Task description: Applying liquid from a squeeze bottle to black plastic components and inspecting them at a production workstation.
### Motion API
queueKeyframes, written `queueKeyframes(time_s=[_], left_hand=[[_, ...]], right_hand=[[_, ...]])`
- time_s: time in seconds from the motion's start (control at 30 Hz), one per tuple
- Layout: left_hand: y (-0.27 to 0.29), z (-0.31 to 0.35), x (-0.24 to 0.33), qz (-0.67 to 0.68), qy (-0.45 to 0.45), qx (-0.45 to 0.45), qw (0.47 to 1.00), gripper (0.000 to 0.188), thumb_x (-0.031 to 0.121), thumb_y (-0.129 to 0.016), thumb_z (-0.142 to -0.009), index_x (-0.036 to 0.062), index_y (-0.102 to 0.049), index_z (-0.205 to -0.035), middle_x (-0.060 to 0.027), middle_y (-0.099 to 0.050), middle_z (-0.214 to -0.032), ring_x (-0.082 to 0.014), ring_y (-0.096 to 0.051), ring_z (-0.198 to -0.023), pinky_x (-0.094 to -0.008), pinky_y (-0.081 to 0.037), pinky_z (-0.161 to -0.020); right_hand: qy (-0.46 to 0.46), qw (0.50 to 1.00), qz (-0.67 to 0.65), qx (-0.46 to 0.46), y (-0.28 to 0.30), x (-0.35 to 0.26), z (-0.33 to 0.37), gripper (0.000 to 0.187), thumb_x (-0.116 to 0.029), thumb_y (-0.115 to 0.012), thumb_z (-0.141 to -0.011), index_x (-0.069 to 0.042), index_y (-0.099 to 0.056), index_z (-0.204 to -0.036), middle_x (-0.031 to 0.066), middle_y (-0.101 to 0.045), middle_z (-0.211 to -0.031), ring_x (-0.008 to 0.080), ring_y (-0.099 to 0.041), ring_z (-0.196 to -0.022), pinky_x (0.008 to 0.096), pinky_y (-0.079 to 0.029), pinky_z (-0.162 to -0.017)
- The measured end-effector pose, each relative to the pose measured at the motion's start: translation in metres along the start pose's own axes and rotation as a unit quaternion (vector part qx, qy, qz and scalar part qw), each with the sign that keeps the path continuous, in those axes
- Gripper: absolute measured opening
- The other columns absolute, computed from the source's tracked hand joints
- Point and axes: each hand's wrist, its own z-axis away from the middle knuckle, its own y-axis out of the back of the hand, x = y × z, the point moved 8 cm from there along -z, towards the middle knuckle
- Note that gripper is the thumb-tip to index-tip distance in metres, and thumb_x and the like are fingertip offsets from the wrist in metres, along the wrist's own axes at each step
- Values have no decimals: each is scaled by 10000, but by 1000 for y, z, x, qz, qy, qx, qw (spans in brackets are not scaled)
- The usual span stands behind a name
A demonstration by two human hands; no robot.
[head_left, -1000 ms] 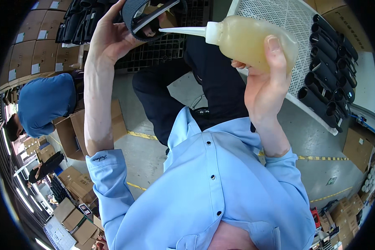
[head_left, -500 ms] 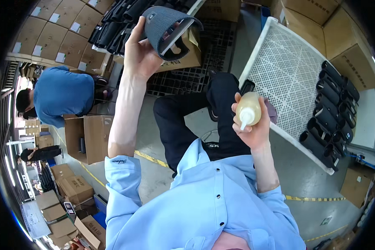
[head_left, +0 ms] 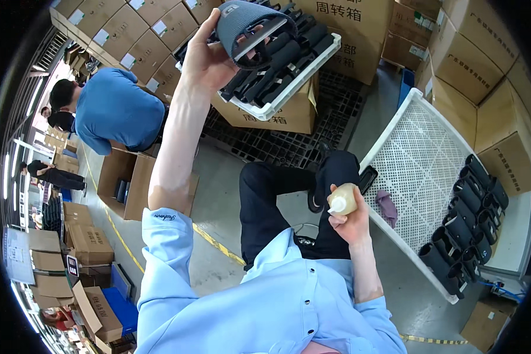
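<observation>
High at the far end of my outstretched arm, my left hand (head_left: 209, 69) grips a dark grey mesh-covered shell (head_left: 233, 23), curved and open-sided, with a pale inner edge. It hangs in front of a white crate (head_left: 262, 112) packed with several black tubular parts (head_left: 295, 62). My right hand (head_left: 355, 223) is wrapped round a squeeze bottle (head_left: 345, 199) of pale yellow liquid, its white nozzle tilted toward me. Beside that hand stands a perforated white tray (head_left: 416, 147), carrying a purple cloth (head_left: 386, 206), a small black case-like object (head_left: 367, 179) and rows of dark shells (head_left: 463, 218).
Under the crate is a cardboard box (head_left: 248, 115) on a black pallet (head_left: 336, 118). Stacked cartons (head_left: 466, 65) rise behind the tray. A person in blue (head_left: 121, 109) bends near an open carton (head_left: 141, 183) to the left. Yellow tape (head_left: 218, 243) marks the floor.
The view has tilted, so the crate, tray and cartons appear lower. Both hands keep their hold; the bottle now lies further over, and more of the purple cloth shows.
</observation>
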Motion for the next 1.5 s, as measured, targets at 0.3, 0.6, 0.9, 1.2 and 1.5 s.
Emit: queueKeyframes(time_s=[0.3, 0.6, 0.9, 1.2, 1.5], left_hand=[[3, 5, 16, -105, -6, 143, 984, 885, 343, -806, -892, -107, -312, -1473, -307, -435, -1385, -464, -503, -1315, -441, -557, -958], [0, 11, 11, -168, 8, 217, 961, 907, 361, -871, -830, -130, -389, -1421, -257, -505, -1297, -390, -543, -1265, -413, -558, -923], [-8, 9, -4, -186, 29, 219, 957, 962, 411, -889, -800, -136, -392, -1415, -244, -524, -1284, -355, -537, -1262, -439, -510, -1006], [-11, 6, -15, -210, 33, 233, 949, 988, 439, -888, -793, -153, -388, -1407, -239, -577, -1247, -341, -573, -1239, -439, -484, -1049], [9, 3, -44, -219, 58, 173, 958, 922, 445, -851, -831, -151, -406, -1377, -222, -661, -1191, -315, -729, -1012, -356, -608, -856]], right_hand=[[-28, 999, 20, -36, -9, 10, 4, 606, -475, -568, -1016, -46, -484, -1435, 206, -686, -1140, 136, -504, -540, 211, -366, -491], [-39, 997, -13, -60, -25, 11, 8, 603, -471, -575, -1012, -47, -477, -1429, 218, -670, -1181, 152, -547, -572, 215, -384, -498], [43, 993, 11, -107, -21, -39, 24, 576, -451, -588, -1007, -47, -479, -1403, 217, -629, -1252, 150, -543, -599, 227, -404, -514], [87, 991, 29, -97, -38, -42, 26, 592, -360, -659, -963, -37, -463, -1419, 225, -622, -1229, 197, -581, -729, 238, -427, -518], [602, 683, 415, -1, -195, -75, 86, 614, -199, -710, -930, -46, -411, -1444, 180, -583, -1265, 306, -643, -1089, 371, -584, -851]])
